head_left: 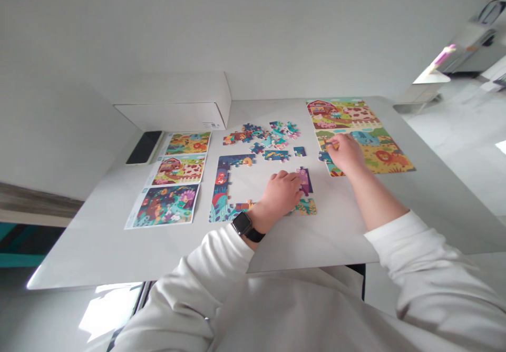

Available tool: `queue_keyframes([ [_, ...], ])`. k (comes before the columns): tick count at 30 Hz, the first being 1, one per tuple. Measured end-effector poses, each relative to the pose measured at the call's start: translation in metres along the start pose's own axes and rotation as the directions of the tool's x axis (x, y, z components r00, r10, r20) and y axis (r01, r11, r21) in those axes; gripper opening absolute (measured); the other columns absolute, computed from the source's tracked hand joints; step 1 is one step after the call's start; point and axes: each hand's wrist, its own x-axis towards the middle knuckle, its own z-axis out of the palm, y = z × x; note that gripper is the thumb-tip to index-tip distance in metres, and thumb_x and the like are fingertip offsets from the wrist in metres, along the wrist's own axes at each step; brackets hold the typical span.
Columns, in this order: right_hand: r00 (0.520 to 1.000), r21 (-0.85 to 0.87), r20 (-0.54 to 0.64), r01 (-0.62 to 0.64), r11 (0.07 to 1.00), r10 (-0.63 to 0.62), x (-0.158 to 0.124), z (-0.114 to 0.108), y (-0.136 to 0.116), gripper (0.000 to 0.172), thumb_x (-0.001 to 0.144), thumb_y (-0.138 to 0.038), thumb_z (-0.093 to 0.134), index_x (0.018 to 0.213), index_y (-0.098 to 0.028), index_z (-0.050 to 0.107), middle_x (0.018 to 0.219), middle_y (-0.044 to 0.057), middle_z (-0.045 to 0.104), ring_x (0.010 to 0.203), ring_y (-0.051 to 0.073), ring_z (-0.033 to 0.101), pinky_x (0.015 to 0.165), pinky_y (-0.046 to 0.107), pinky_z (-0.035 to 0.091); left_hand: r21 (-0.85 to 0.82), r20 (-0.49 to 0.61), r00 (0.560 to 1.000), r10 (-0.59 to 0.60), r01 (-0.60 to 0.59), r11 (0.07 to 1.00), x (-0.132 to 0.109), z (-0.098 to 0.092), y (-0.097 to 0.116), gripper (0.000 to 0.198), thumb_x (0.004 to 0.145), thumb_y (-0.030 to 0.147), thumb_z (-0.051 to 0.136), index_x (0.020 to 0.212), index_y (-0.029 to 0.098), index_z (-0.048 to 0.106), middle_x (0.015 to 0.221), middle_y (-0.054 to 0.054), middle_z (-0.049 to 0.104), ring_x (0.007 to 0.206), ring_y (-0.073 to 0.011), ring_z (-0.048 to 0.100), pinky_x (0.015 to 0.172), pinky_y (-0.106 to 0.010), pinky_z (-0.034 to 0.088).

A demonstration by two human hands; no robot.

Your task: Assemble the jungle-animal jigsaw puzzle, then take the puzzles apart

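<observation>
A partly built jigsaw frame (222,188) lies on the white table (118,246), with its left side and bottom edge joined. My left hand (281,194), a dark watch on its wrist, rests curled on the frame's lower right, fingertips pressing a purple piece (305,179). My right hand (345,152) lies farther right, fingers closed on a blue piece (324,156) at the left edge of two finished puzzles (379,146). A heap of loose pieces (269,133) sits just beyond the frame.
Three picture cards (174,188) lie in a column on the left. A dark phone (144,147) rests beside them. A white box (177,101) stands at the back against the wall. The table's front edge is near my chest.
</observation>
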Motion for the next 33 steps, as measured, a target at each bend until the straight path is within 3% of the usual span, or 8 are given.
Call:
queue_keyframes([
  [2,0.984,0.040,0.075,0.161,0.986,-0.164,0.008,0.008,-0.009,0.025,0.091,-0.016,0.069,0.113,-0.025,0.075,0.127,0.014,0.074,0.126,0.035,0.066,0.115,0.052,0.050,-0.004,0.001,1.000,-0.005,0.005,1.000,0.000,0.000,0.000,0.036,0.104,0.040,0.059,0.137,0.026,0.068,0.143,-0.008,0.069,0.126,-0.0268,0.060,0.105,-0.041,0.050],
  [5,0.896,0.084,0.264,0.348,0.934,-0.358,0.018,0.024,-0.024,0.037,0.089,-0.014,0.071,0.124,-0.025,0.077,0.136,0.012,0.074,0.133,0.034,0.064,0.119,0.051,0.046,-0.004,0.003,1.000,-0.008,0.008,1.000,0.002,-0.001,0.000,0.035,0.105,0.038,0.058,0.135,0.025,0.068,0.142,-0.008,0.069,0.126,-0.0269,0.061,0.105,-0.041,0.051],
  [8,0.818,0.093,0.372,0.436,0.895,-0.438,0.023,0.034,-0.031,0.038,0.089,-0.014,0.069,0.125,-0.023,0.079,0.134,0.011,0.077,0.128,0.033,0.068,0.116,0.049,0.049,-0.005,-0.010,1.000,-0.012,0.012,1.000,0.003,0.001,-0.002,0.035,0.106,0.037,0.057,0.136,0.024,0.067,0.143,-0.008,0.069,0.127,-0.0267,0.061,0.106,-0.041,0.051],
  [12,0.757,0.117,0.398,0.518,0.848,-0.517,0.023,0.034,-0.028,0.035,0.091,-0.016,0.066,0.122,-0.023,0.081,0.131,0.011,0.078,0.126,0.031,0.070,0.115,0.047,0.050,-0.012,-0.028,0.999,-0.021,0.020,1.000,0.006,0.004,-0.006,0.035,0.105,0.037,0.057,0.136,0.023,0.067,0.145,-0.007,0.068,0.128,-0.0267,0.061,0.108,-0.041,0.051],
  [22,0.772,0.129,0.369,0.509,0.851,-0.518,0.014,0.030,-0.026,0.034,0.092,-0.020,0.069,0.124,-0.022,0.081,0.130,0.013,0.078,0.123,0.032,0.070,0.111,0.047,0.052,-0.065,-0.036,0.999,-0.032,0.030,0.997,0.014,0.003,-0.009,0.033,0.105,0.034,0.058,0.134,0.022,0.069,0.148,-0.008,0.067,0.128,-0.0266,0.060,0.110,-0.042,0.052],
  [33,0.710,0.244,0.359,0.555,0.795,-0.606,0.014,0.027,-0.022,0.024,0.091,-0.022,0.072,0.110,-0.028,0.086,0.119,0.009,0.082,0.114,0.031,0.074,0.106,0.047,0.056,-0.141,-0.045,0.998,-0.035,0.028,0.990,0.017,0.005,-0.011,0.033,0.104,0.032,0.059,0.134,0.022,0.069,0.148,-0.007,0.068,0.128,-0.0277,0.061,0.114,-0.044,0.051],
])
